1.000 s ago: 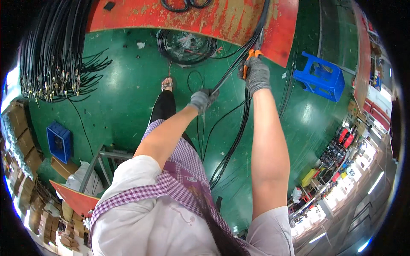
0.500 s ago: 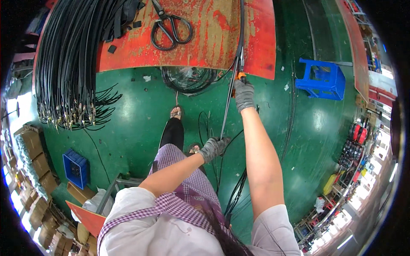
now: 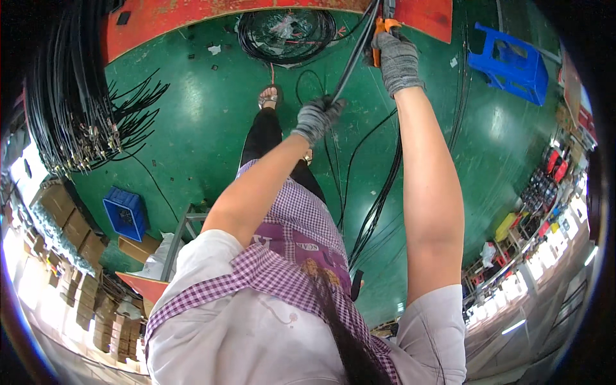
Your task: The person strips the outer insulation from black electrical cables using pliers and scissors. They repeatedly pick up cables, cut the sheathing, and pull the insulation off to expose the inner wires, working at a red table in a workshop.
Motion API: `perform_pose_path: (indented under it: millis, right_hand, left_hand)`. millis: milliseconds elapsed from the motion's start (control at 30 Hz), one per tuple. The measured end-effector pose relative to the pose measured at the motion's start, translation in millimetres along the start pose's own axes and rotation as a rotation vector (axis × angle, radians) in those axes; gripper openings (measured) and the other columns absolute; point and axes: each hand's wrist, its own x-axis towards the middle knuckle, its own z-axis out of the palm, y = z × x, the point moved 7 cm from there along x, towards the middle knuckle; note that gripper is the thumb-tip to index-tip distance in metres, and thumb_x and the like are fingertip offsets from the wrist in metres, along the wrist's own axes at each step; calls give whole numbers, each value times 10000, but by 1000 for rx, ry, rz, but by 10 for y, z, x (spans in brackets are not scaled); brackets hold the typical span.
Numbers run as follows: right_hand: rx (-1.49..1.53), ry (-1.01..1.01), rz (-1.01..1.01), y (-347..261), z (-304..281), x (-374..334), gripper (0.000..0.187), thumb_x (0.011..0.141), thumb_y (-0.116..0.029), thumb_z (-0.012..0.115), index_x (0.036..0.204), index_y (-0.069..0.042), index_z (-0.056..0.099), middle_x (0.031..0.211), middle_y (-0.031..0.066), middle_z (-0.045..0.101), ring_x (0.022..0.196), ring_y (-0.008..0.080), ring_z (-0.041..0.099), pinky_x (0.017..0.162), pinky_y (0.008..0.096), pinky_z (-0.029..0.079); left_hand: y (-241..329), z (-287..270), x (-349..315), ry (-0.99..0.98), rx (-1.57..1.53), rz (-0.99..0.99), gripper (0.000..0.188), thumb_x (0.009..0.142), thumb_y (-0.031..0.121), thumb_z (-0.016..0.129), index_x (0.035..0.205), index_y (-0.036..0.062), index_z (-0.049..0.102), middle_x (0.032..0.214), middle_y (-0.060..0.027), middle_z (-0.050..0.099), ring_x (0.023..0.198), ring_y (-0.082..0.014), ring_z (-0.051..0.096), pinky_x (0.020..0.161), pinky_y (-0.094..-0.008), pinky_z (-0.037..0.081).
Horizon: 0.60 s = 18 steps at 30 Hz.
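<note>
My left hand (image 3: 316,120), in a grey glove, is closed around black cables (image 3: 350,69) that slant up to the right toward the red table's edge. Loose lengths of cable hang below this hand. My right hand (image 3: 398,61), gloved in the same grey, is wrapped around orange-handled pliers (image 3: 389,25) at the table's edge. The metal jaws point away from me, close beside the cables. Whether the jaws grip anything is too small to make out.
The red worktable (image 3: 186,14) spans the far edge, its paint worn. A thick bundle of black cables (image 3: 67,96) with metal ends hangs at the left. A cable coil (image 3: 247,42) lies beyond my feet. A blue stool (image 3: 513,61) stands right, a blue crate (image 3: 125,215) left.
The view has tilted back toward my body, so the table and both hands sit higher in it. The large scissors on the table have left the picture. Both hands keep their grips.
</note>
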Motion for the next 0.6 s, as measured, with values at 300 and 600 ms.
perform_pose_path:
  millis: [300,600]
  right_hand:
    - [202,-48,54,-108,121,-41,192,697,-171,498,748,12,521,609,55,519,505,146,511,473,264,436]
    - [338,-123,221,248,148,123,248,726,-278,511,662,-41,538,549,77,521,481,171,509,437,297,388]
  left_hand:
    - [-399,236,186,-39,562,202,383,800,392,373,912,65,539,749,-151,581,697,-283,564,554,-367,442]
    - [303,568,-1137,-387,-509,375,223,797,280,502,867,69,475,662,-11,447,548,-123,437,476,-243,373]
